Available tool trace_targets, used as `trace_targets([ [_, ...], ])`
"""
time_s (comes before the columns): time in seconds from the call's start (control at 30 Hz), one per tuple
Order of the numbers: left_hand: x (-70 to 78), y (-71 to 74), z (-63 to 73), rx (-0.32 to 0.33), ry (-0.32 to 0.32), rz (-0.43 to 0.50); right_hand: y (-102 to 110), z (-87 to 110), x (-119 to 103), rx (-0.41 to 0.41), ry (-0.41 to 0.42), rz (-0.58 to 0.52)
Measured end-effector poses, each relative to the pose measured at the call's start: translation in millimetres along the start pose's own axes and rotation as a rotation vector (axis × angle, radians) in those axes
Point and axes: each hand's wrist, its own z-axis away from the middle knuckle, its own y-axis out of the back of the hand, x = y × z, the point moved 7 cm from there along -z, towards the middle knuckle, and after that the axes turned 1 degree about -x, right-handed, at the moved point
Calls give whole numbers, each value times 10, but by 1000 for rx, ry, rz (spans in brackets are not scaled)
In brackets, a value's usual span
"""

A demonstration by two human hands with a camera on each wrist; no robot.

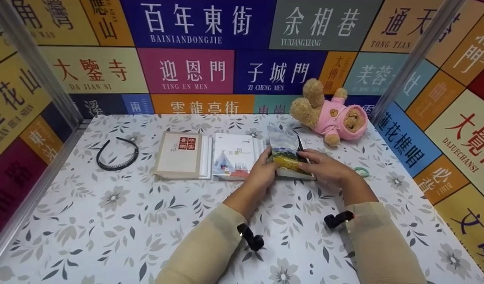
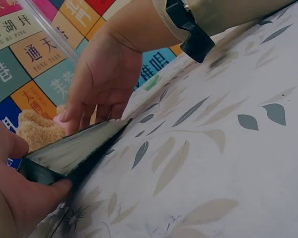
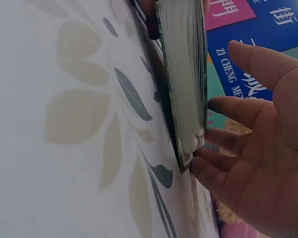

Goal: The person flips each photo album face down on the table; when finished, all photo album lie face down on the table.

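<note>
A small thick book with a painted cover of sky and yellow field lies at the right end of a row on the table. My left hand grips its left side; in the left wrist view the thumb presses on the dark green spine. The near edge of the book looks tilted up from the cloth. My right hand is at the opposite side, its straight fingers touching the page edge in the right wrist view. A white book with a tent picture lies directly left of it.
Further left lie a beige book with red squares and a black headband. A teddy bear in a pink hoodie lies behind my right hand. A green ring sits beside my right wrist. Printed panels wall the table's back and sides.
</note>
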Motion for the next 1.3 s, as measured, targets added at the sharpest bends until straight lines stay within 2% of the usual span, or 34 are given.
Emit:
trace_targets([
  [0.1, 15, -22, 5, -27, 18, 124, -4, 26, -50, 9, -19, -4],
  [0.2, 57, -38, 19, -39, 12, 186, 0, 63, -125, 35, -31, -17],
  [0.43, 127, -45, 46, -23, -48, 132, -40, 131, -371, 104, 39, -99],
  [0.6, 185, -55, 69, -19, -108, 67, -46, 166, -521, 142, 115, -296],
  [0.73, 267, -91, 105, -62, -170, 65, -38, 172, -614, 148, 172, -441],
  [0.87, 341, -131, 136, -115, -237, 27, -38, 186, -629, 151, 168, -520],
  [0.97, 355, -158, 145, -162, -259, 5, -28, 194, -615, 148, 161, -583],
  [1.13, 284, -178, 154, -217, -207, -1, 41, 194, -580, 167, 203, -654],
  [1.3, 110, -219, 126, -263, -70, 9, 126, 201, -543, 195, 268, -713],
])
